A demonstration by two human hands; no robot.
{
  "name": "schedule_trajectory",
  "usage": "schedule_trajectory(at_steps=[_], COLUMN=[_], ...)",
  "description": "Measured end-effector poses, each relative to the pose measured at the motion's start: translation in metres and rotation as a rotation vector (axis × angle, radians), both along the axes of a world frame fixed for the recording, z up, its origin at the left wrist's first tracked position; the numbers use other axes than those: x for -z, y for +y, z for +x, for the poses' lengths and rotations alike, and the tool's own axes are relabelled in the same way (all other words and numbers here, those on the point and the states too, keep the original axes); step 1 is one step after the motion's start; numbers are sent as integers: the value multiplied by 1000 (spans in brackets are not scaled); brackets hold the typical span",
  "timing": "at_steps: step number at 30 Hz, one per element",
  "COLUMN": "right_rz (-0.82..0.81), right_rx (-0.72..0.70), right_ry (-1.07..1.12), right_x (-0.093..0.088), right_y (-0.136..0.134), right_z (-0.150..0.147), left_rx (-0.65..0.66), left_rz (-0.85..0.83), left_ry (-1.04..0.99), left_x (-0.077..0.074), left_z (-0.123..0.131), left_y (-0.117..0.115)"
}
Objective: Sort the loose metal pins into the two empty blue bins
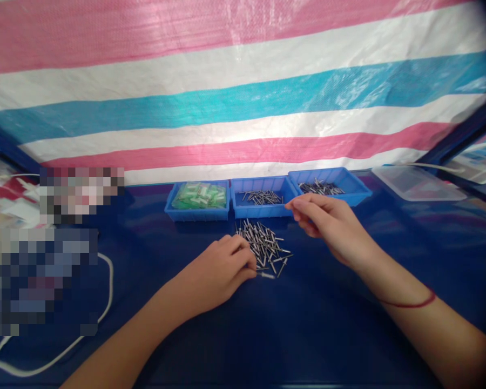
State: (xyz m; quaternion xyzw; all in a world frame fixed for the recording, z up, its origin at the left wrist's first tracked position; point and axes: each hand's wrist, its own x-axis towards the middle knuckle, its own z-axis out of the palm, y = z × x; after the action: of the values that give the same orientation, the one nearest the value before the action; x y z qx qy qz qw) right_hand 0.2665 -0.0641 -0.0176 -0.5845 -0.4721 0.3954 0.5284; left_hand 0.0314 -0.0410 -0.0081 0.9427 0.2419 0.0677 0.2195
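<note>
A pile of metal blind rivets [261,243] lies loose on the dark blue tabletop. At its near left edge my left hand [229,267] is closed, thumb and fingers pinched on a rivet [267,275] that juts out to the right. My right hand [328,221] hovers in front of the middle blue bin [263,210] and the right blue bin [354,197]. Its thumb and forefinger are pinched together; whatever is between them is too small to make out. Both bins hold rivets, seen heaped in the middle one [263,198] and the right one [322,187].
A left blue bin [198,216] contains a green-tinted plastic bag [200,194] of small parts. Right of the bins lies a translucent plastic lid [421,183]. A white cable [111,281] loops across the left side near a blurred-out area. Behind hangs a striped sheet [235,108].
</note>
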Motion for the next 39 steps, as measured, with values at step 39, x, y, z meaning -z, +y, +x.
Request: schedule_trajectory(at_steps=[39], right_rz=[43], right_rx=[-356], right_ry=[-34], right_x=[18], right_y=[-17], right_z=[-45], left_rx=[-459], left_rz=[-335], left_ry=[-621], left_x=[16], left_z=[13], left_y=[4])
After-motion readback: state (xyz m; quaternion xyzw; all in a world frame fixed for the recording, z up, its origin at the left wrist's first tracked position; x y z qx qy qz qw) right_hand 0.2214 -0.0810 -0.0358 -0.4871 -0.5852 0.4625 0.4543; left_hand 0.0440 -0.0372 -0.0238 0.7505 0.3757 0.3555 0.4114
